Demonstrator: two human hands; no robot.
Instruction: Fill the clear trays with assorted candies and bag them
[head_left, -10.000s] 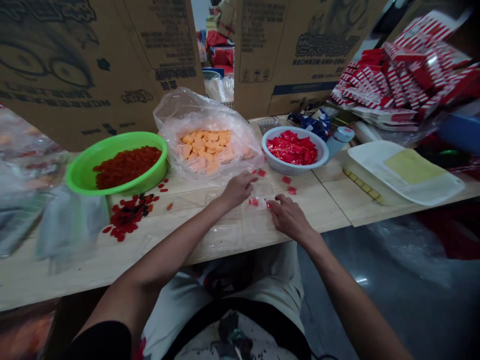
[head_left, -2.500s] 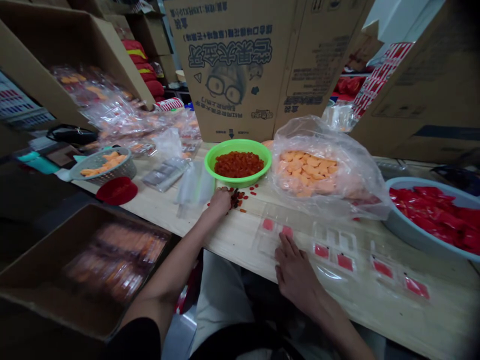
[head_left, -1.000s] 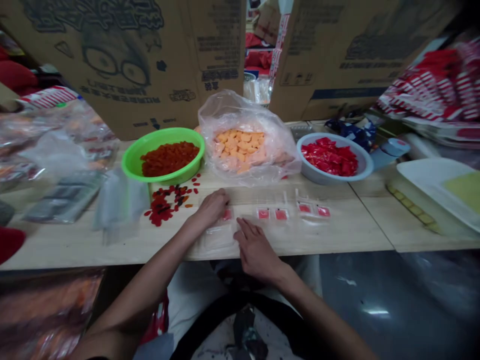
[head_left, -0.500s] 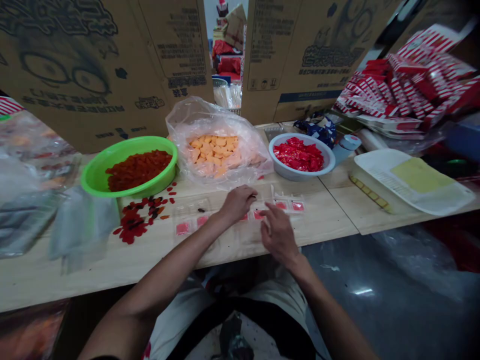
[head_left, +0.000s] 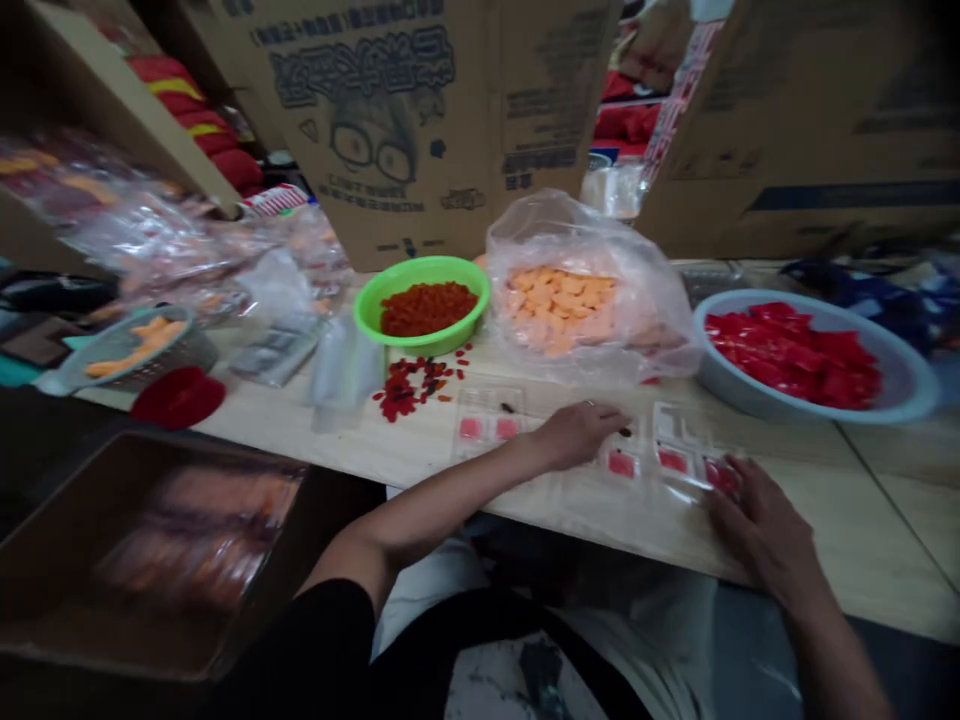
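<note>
My left hand (head_left: pixel 589 432) hovers over the clear plastic trays, its fingertips bent together beside a small dark piece (head_left: pixel 625 432). Whether the fingers grip that piece is too blurred to tell. My right hand (head_left: pixel 765 520) rests by the right-hand clear tray (head_left: pixel 686 490), fingers apart and touching near a red packet (head_left: pixel 720 474). Pinkish-red squares sit in the tray compartments, one red square (head_left: pixel 622 463) between my hands. To the left lies another clear tray (head_left: pixel 489 405) with two pink squares and a dark piece.
Behind the trays stand a green bowl (head_left: pixel 364 310) of reddish-brown pieces, a plastic bag (head_left: pixel 660 310) of orange pieces and a pale blue bowl (head_left: pixel 911 390) of red packets. Loose dark pieces (head_left: pixel 409 385) lie left. Cartons (head_left: pixel 480 130) wall the back; an open box (head_left: pixel 45 540) sits lower left.
The view has swung left, bringing the open box and a basket into sight. My right hand has moved right along the trays, away from my left hand, which stays over them.
</note>
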